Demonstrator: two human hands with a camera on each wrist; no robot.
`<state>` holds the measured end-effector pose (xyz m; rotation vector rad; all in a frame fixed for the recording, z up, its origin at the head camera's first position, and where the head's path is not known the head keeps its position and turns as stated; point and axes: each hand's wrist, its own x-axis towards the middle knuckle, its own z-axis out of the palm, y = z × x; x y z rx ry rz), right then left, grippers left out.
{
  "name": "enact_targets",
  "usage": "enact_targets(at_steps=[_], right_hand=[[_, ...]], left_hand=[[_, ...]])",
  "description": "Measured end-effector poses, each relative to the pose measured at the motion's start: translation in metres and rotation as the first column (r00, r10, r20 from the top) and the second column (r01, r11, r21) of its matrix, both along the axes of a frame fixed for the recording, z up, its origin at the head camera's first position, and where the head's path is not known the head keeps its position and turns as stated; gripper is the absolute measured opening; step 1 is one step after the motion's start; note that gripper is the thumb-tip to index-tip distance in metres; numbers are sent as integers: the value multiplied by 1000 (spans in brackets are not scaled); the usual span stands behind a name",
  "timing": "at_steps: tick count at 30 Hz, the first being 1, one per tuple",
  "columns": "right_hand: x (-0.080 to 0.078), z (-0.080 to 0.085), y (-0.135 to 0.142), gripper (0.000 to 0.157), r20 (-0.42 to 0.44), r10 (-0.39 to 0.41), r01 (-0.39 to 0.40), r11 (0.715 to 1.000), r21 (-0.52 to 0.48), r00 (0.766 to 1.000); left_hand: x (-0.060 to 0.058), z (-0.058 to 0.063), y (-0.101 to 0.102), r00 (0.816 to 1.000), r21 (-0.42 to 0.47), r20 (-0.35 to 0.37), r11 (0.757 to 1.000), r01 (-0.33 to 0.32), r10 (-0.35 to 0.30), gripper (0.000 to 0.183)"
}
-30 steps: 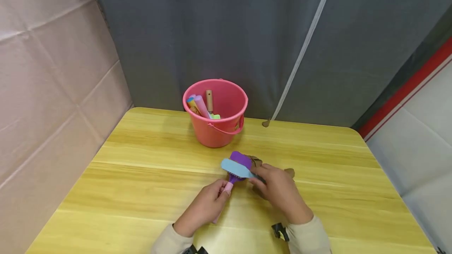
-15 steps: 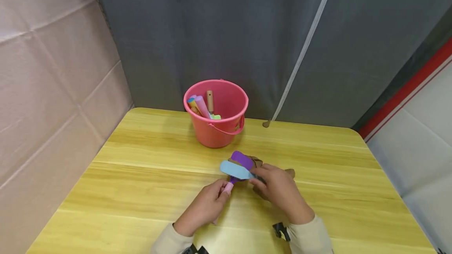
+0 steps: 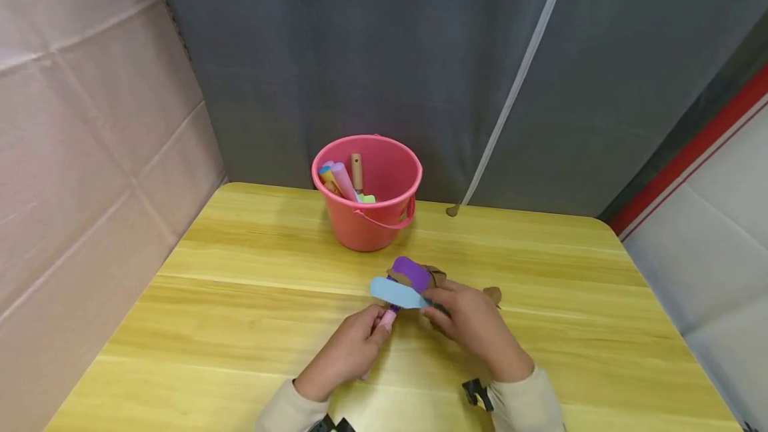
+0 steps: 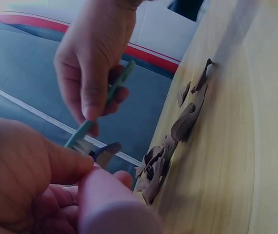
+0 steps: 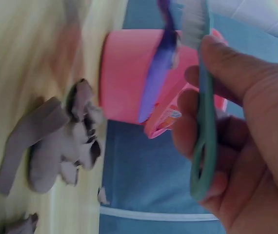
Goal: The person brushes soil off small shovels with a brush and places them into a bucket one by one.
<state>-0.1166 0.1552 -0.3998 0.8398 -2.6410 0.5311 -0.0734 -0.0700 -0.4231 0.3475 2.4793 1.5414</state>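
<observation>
My left hand point(image 3: 354, 345) grips the pink handle of a toy shovel with a purple blade point(image 3: 413, 271). Some brown clay lies on that blade. In my right hand point(image 3: 477, 322) is a light blue-green brush point(image 3: 396, 293), pinched between thumb and fingers. Its white bristles point(image 5: 193, 24) face the shovel in the right wrist view, and in the head view the brush crosses over the lower blade. Whether the bristles touch the blade is hard to tell. Strips and lumps of brown clay point(image 5: 46, 161) lie on the table beneath and beside the right hand.
A pink bucket point(image 3: 366, 229) stands behind the hands, with several coloured handles point(image 3: 343, 181) sticking up inside it. A small clay scrap point(image 3: 453, 209) sits at the table's back edge, before a grey curtain point(image 3: 384, 52). The wooden table point(image 3: 210, 299) has pale walls either side.
The brush has slid a short way left and down over the shovel, toward its handle. More of the purple blade and the clay on it now shows. The left hand stays nearly still.
</observation>
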Motion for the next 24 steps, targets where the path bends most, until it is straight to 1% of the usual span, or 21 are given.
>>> enact_targets(at_steps=[1, 3, 5, 6, 7, 8, 9, 10, 11, 13, 15, 16, 17, 19, 21, 24], right_hand=[[0, 0, 0, 20, 10, -18, 18, 1000, 6, 1000], [0, 0, 0, 17, 24, -114, 113, 993, 15, 993], [-1, 0, 2, 15, 28, -236, 236, 972, 13, 971], [-1, 0, 3, 15, 22, -282, 282, 959, 8, 959], [-1, 0, 4, 14, 16, -314, 314, 949, -1, 949], [-1, 1, 5, 14, 14, -329, 329, 944, -15, 944], [-1, 2, 5, 15, 14, -323, 323, 946, -31, 946], [0, 2, 5, 16, 12, -296, 296, 954, -47, 955], [0, 3, 5, 18, 4, -248, 248, 967, -53, 969], [1, 4, 2, 19, 2, -120, 120, 992, -45, 993], [2, 4, 0, 19, 4, -6, 6, 1000, -22, 1000], [2, 3, -1, 18, 10, 21, -21, 1000, -10, 1000], [2, 2, -1, 17, 16, 24, -24, 1000, -1, 1000], [2, 1, -1, 16, 34, -30, 30, 1000, 9, 999], [0, -1, 1, 13, 41, -133, 132, 991, 14, 990], [-2, -3, 7, 11, 19, -263, 263, 965, 9, 965]], left_hand=[[0, 1, 0, 1000, -2, -6, 1000, 1, -1, 22], [2, 1, 1, 1000, -11, -18, 1000, 0, 0, 23], [3, 1, 1, 1000, -13, -17, 1000, -1, 1, 23], [3, 1, 1, 1000, -12, -15, 1000, -1, 1, 23], [3, 1, 1, 1000, -14, -16, 1000, -1, 1, 22], [3, 1, 1, 1000, -16, -18, 1000, -2, 2, 22], [3, 0, 1, 1000, -20, -20, 1000, -3, 3, 22], [3, 0, 1, 1000, -26, -25, 1000, -5, 5, 22], [3, -1, 1, 1000, -28, -27, 1000, -7, 6, 22], [2, -2, 1, 999, -37, -39, 999, -6, 5, 21], [1, -2, 1, 999, -43, -50, 999, -6, 4, 20], [1, -2, 1, 998, -46, -55, 999, -5, 3, 20], [1, -2, 1, 999, -42, -54, 999, -3, 1, 20], [1, -2, 1, 999, -38, -51, 999, -1, -1, 21], [1, -2, 2, 999, -38, -47, 999, -2, 1, 21], [2, -3, 2, 999, -43, -47, 999, -4, 1, 20]])
